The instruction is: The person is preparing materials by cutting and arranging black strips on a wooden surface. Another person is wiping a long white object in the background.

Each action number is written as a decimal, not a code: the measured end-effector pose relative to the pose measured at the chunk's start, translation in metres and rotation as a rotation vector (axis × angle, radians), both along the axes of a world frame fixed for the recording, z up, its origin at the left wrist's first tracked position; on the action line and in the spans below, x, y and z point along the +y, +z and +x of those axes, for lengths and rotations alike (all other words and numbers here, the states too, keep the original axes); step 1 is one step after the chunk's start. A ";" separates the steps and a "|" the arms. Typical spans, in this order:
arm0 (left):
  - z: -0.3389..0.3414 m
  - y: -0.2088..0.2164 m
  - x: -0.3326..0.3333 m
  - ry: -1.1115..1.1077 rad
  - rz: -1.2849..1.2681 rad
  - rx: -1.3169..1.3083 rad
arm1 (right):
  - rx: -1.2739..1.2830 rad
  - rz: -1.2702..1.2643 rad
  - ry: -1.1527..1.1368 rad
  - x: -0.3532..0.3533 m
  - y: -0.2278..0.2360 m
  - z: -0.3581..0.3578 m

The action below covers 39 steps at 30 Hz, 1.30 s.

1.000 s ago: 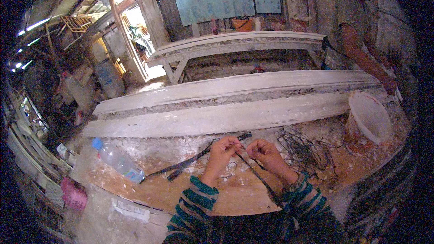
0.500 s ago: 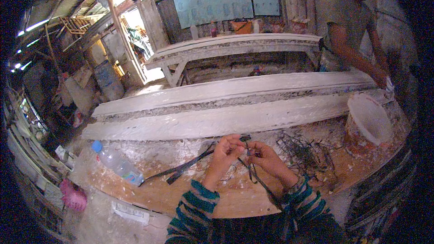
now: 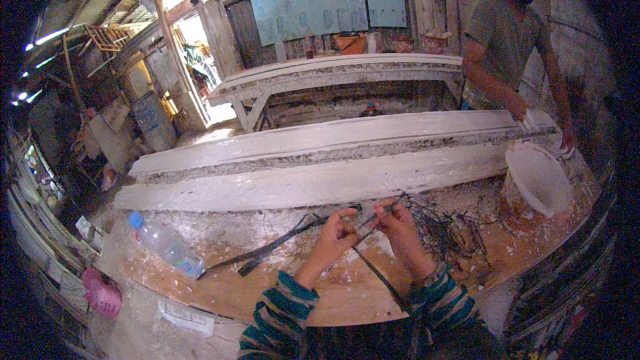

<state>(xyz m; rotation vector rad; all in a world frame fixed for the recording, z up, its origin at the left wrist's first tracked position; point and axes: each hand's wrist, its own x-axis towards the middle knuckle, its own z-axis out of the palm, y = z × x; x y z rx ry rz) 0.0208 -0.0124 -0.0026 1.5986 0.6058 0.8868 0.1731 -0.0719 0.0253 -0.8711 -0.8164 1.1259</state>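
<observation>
A thin black strip [image 3: 380,271] is stretched between my two hands above the wooden table. My left hand [image 3: 334,239] pinches it near the middle. Slightly farther and to the right, my right hand [image 3: 400,227] grips the strip's upper part, its tip poking past the fingers. The lower part runs down toward my right sleeve. Left of my left hand, longer black strips [image 3: 270,251] lie on the table. A tangled heap of thin black strands [image 3: 453,230] lies just right of my right hand. What the strip is made of, I cannot tell.
Two long white-coated boards [image 3: 320,180] cross the table beyond my hands. A plastic bottle with a blue cap [image 3: 167,247] lies at the left; a white-smeared bucket [image 3: 539,180] stands at the right. A co-worker [image 3: 507,47] bends over the boards' right end. Another long bench [image 3: 347,70] stands behind.
My hands have moved apart, drawing the strip between them; my right hand has turned upward. The co-worker's hand has come over the boards' right end. The whole view has shifted slightly.
</observation>
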 end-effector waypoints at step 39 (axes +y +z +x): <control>-0.038 0.011 0.031 0.438 -0.055 -0.117 | -0.847 0.280 -0.095 0.005 -0.009 0.000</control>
